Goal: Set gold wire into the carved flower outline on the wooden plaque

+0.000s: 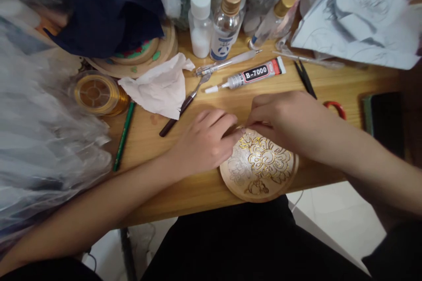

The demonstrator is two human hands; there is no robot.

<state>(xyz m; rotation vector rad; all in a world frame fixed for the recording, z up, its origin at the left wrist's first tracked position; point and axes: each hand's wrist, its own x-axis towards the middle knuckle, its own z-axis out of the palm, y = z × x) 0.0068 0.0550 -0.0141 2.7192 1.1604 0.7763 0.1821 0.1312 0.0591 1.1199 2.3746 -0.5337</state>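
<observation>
A round wooden disc [263, 171] lies at the table's near edge. Gold wire outlines a large flower on its pale face, and a pencil drawing shows faintly at the left. My left hand [211, 140] is closed, its fingers curled over the disc's upper left rim with the fingertips near a gold outline. From the right, my right hand [286, 118] reaches over the top of the disc in a pinch close to the left fingertips. Whatever either pinch holds is too small or hidden to make out.
Beyond my hands are a B-7000 glue tube [253, 74], a palette knife [184, 107], a crumpled tissue [161, 85] and several bottles [226, 26]. A gold wire spool [99, 92] and green pencil [124, 136] lie left; black tweezers [306, 80] and a phone [384, 118] right.
</observation>
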